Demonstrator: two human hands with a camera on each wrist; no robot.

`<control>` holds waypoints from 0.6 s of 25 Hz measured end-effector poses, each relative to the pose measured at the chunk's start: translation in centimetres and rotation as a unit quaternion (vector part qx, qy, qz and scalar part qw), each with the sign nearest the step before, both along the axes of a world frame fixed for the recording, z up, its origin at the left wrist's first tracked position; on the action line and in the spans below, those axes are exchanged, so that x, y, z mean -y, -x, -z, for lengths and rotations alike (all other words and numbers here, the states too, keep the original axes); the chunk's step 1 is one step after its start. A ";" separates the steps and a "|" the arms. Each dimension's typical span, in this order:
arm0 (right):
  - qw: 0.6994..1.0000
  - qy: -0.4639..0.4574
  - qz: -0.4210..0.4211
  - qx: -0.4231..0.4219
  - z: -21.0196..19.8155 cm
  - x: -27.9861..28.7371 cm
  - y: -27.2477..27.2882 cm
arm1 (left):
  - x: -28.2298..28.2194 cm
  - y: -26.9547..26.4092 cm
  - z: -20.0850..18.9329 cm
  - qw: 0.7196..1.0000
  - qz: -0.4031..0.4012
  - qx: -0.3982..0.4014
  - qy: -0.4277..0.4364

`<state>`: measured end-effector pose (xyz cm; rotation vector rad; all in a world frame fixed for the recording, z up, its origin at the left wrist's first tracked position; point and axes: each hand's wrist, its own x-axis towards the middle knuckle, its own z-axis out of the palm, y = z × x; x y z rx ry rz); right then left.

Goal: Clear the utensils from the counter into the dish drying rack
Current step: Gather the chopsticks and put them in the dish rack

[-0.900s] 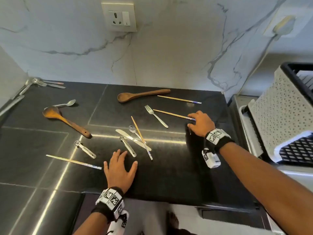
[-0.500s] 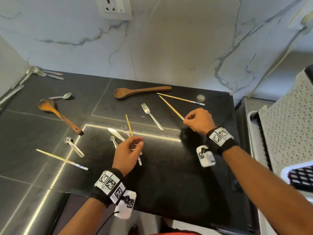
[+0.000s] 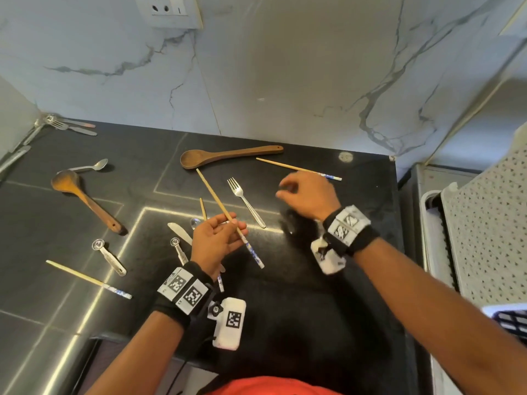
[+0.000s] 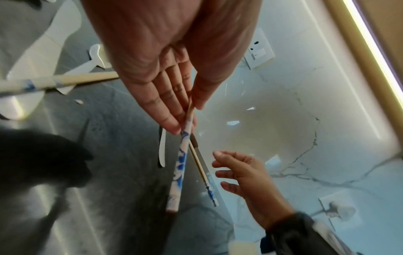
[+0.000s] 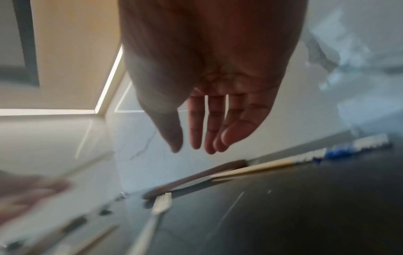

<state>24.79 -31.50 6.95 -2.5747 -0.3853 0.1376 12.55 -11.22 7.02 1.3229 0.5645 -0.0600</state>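
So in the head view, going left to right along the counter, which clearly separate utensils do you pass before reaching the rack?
Wooden spoon with the lighter bowl → chopstick held in the left hand → fork → right hand → dish drying rack.

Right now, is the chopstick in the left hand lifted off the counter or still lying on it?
Lifted. The left hand pinches the chopstick above the counter.

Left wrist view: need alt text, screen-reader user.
The left hand pinches a bamboo chopstick with a blue-and-white patterned end above the dark stone counter. The open right hand is close beside it; a second chopstick lies beneath.
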 end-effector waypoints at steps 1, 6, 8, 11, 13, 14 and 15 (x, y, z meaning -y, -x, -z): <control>0.998 0.058 0.013 0.017 0.1 0.9 -2.2 | -0.4 0.3 0.2 1.000 0.010 -0.002 -0.009; 0.973 0.227 0.041 -0.030 1.8 3.8 -7.6 | -1.6 2.1 0.6 0.999 0.033 -0.012 -0.033; 0.971 0.230 0.050 -0.032 1.5 3.6 -6.7 | -2.3 2.9 0.8 0.999 0.026 -0.014 -0.033; 0.985 0.142 0.086 -0.052 0.7 2.7 -3.4 | -3.6 4.2 0.9 0.999 0.020 -0.024 -0.020; 0.991 -0.006 0.104 -0.085 0.4 0.7 0.5 | -4.7 5.2 1.0 0.999 0.018 -0.030 -0.001; 0.988 -0.074 0.095 -0.096 0.4 -0.8 2.7 | -5.1 5.7 1.0 0.999 0.017 -0.031 0.010; 0.983 -0.127 0.079 -0.108 0.5 -2.6 4.9 | -5.5 6.1 1.0 0.999 0.016 -0.031 0.014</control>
